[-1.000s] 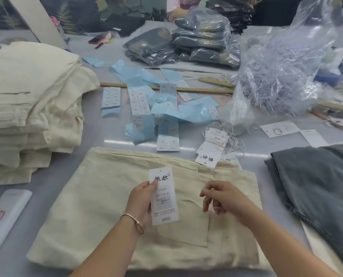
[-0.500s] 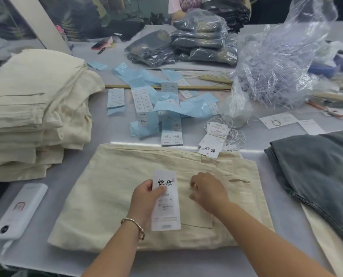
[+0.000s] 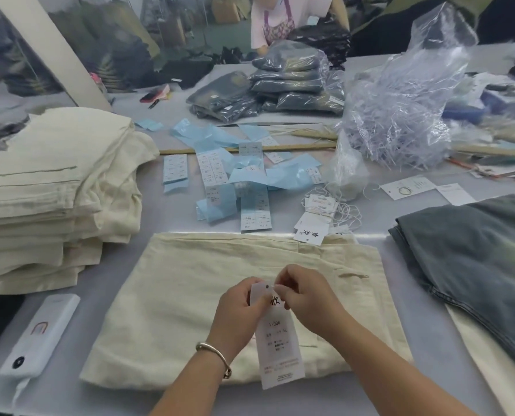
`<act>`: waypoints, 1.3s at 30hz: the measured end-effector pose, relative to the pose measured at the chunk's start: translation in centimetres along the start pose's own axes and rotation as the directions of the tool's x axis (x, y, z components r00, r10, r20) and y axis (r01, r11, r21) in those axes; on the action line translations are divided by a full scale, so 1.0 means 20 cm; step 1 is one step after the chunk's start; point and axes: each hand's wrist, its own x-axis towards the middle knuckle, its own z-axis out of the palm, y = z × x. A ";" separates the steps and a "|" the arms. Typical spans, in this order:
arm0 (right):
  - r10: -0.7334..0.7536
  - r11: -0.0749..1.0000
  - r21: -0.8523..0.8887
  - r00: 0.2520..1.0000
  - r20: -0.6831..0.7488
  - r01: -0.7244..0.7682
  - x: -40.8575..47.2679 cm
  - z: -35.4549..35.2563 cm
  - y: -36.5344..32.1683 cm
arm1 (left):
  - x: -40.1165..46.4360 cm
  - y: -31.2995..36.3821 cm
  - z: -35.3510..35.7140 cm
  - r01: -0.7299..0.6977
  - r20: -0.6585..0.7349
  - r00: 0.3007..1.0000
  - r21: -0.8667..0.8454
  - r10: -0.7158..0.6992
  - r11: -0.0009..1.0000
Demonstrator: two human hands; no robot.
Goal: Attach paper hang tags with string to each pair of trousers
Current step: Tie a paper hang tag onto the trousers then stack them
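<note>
The person holds one paper tag over the cream trousers that lie flat on the near worktop. The left hand has a tight grip on the tag's top edge. The right hand pinches close by the little hole — maybe a string, but it is too small to see. So this pair looks not tagged yet. A big pile of cream trousers waits at the left, and spare tags with string lie just beyond — lots left to do.
</note>
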 end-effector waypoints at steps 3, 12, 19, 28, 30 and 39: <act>-0.005 0.991 -0.130 0.997 -0.076 -0.005 -0.05 -0.02 0.00 | -0.02 0.05 0.07 -0.066 0.043 0.997 0.032 0.065 0.997; 0.107 0.990 -0.067 0.974 -0.201 -0.123 -0.19 -0.17 0.07 | -0.09 0.18 0.22 -0.140 0.099 0.984 -0.092 0.149 0.986; 0.199 0.945 0.304 0.947 -0.251 -0.118 -0.29 -0.26 0.06 | -0.06 0.29 0.30 -0.214 -0.002 0.976 -0.232 0.219 0.949; 0.221 0.900 0.431 0.918 -0.329 -0.062 -0.35 -0.46 0.11 | 0.01 0.42 0.44 0.030 0.234 0.970 -0.404 0.072 0.914; 0.227 0.908 0.414 0.905 -0.359 -0.064 -0.36 -0.49 0.14 | 0.02 0.44 0.50 -0.031 0.175 0.979 -0.364 0.101 0.931; 0.094 0.993 0.114 0.816 -0.570 -0.035 -0.41 -0.70 0.27 | 0.07 0.48 0.68 -0.323 0.244 0.933 0.249 0.264 0.913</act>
